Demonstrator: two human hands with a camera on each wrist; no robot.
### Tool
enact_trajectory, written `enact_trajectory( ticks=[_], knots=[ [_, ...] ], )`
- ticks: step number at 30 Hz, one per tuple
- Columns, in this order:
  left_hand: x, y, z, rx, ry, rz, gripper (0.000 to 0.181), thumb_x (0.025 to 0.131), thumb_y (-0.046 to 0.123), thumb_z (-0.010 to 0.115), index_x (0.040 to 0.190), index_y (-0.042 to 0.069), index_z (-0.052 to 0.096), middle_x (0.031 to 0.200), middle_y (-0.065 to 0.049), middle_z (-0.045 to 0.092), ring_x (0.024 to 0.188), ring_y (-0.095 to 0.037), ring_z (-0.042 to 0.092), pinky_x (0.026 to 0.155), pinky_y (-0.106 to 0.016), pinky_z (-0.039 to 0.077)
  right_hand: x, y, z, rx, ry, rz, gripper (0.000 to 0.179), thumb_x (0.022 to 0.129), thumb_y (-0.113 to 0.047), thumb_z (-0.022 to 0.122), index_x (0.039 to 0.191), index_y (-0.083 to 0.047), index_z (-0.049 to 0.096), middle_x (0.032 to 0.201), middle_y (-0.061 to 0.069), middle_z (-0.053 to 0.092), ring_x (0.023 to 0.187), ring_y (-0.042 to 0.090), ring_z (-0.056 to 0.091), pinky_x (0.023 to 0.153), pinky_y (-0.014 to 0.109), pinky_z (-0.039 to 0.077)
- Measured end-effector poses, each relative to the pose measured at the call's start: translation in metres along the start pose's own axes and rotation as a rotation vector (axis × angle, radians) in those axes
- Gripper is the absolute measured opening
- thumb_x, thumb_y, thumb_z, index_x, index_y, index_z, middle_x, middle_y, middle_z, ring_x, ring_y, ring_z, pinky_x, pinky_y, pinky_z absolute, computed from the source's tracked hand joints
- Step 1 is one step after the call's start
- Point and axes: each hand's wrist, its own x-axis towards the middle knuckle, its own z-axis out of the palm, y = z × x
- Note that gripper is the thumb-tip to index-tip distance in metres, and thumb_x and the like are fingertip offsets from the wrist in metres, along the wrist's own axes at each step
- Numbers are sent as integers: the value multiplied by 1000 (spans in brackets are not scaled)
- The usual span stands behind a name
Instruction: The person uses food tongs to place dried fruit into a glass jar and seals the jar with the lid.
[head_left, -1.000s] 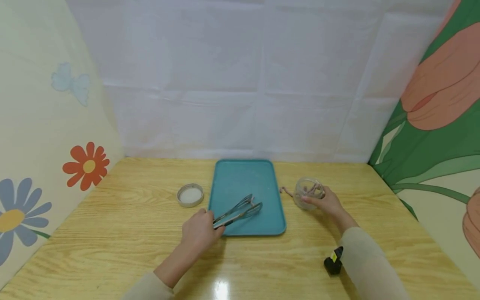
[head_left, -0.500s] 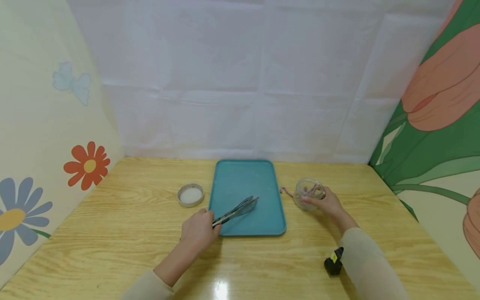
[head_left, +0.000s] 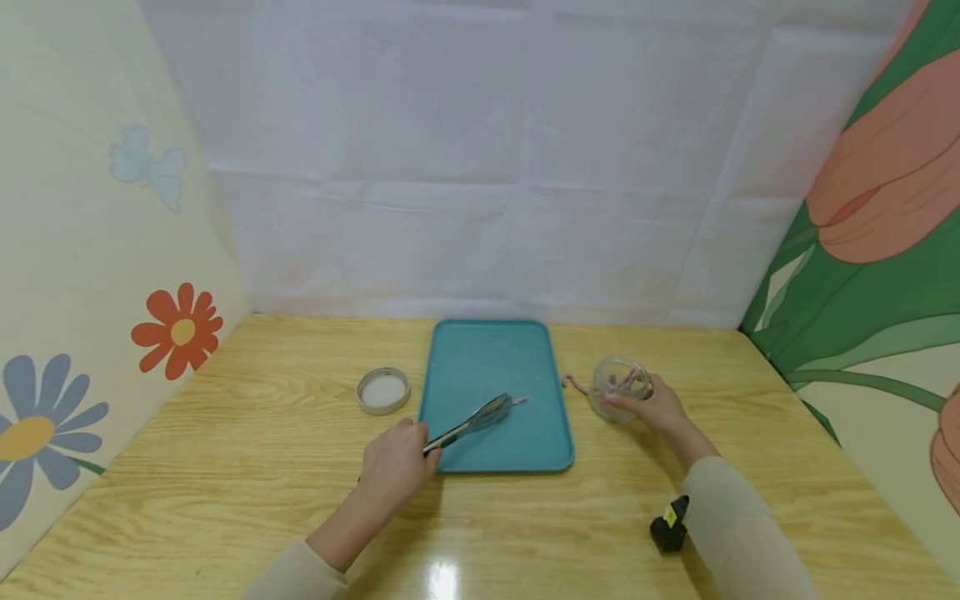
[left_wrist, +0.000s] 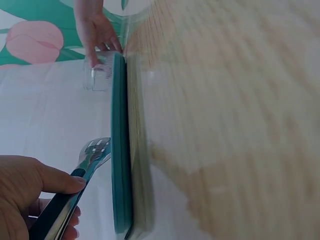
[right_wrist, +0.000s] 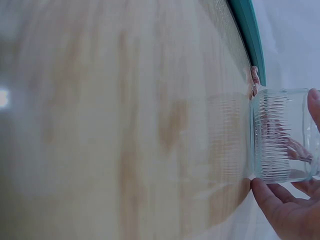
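Observation:
My left hand [head_left: 396,458] grips metal tongs [head_left: 480,417] with dark handle parts, low over the blue tray [head_left: 495,350]. The tongs' heads are pressed together. A small pinkish piece [head_left: 521,401] sticks out past their tips. At the tray's right my right hand [head_left: 654,404] holds a clear glass jar [head_left: 606,404] by its side, the thumb near the rim. In the right wrist view the ribbed jar [right_wrist: 280,135] stands upright on the table, fingers around it. Thin pinkish pieces [right_wrist: 298,150] lie inside. A bent pinkish piece [head_left: 575,383] lies on the table between tray and jar.
A round lid [head_left: 382,392] with a pale inside lies left of the tray. A small black object with a yellow patch [head_left: 669,525] sits beside the right sleeve. A white cloth [head_left: 480,208] hangs behind the wooden table [head_left: 262,417].
The tongs' heads, spread apart one second ago, have come together, and the pinkish piece now shows beyond their tips. My right hand and the jar have stayed in place.

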Motion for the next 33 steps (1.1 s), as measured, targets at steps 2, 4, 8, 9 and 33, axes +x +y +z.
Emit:
enact_trajectory(
  ticks=[2, 4, 8, 9, 33],
  knots=[
    [0, 0, 0, 1, 1, -2, 26, 75, 24, 65, 60, 11, 47, 57, 0, 36, 45, -14, 38, 38, -29, 30, 0, 0, 0, 0, 0, 0, 90, 72, -39, 68, 132, 6, 17, 126, 29, 29, 110, 37, 34, 82, 45, 35],
    [0, -1, -1, 5, 7, -5, 26, 74, 24, 65, 60, 11, 47, 57, 0, 36, 45, -14, 38, 38, -29, 30, 0, 0, 0, -1, 2, 3, 91, 72, -39, 68, 132, 6, 17, 126, 29, 29, 111, 38, 34, 83, 45, 34],
    [1, 0, -1, 12, 28, -1, 27, 74, 23, 65, 59, 11, 47, 56, 0, 37, 45, -14, 38, 37, -29, 31, -1, -1, -1, -12, 2, 12, 93, 71, -40, 67, 133, 6, 16, 127, 30, 27, 112, 39, 32, 85, 47, 33],
    [2, 0, -1, 13, 36, 2, 27, 74, 23, 65, 58, 11, 46, 56, 0, 37, 45, -14, 38, 37, -29, 31, -1, -1, -1, -16, 1, 15, 93, 71, -41, 67, 133, 6, 15, 127, 30, 26, 113, 39, 31, 85, 47, 32],
    [25, 13, 0, -105, 84, -57, 28, 76, 29, 64, 60, 12, 49, 55, 1, 42, 45, -13, 40, 38, -29, 32, -2, -2, 0, -38, 9, 22, 95, 71, -43, 67, 133, 6, 14, 126, 30, 28, 113, 40, 31, 87, 48, 31]
  ],
)
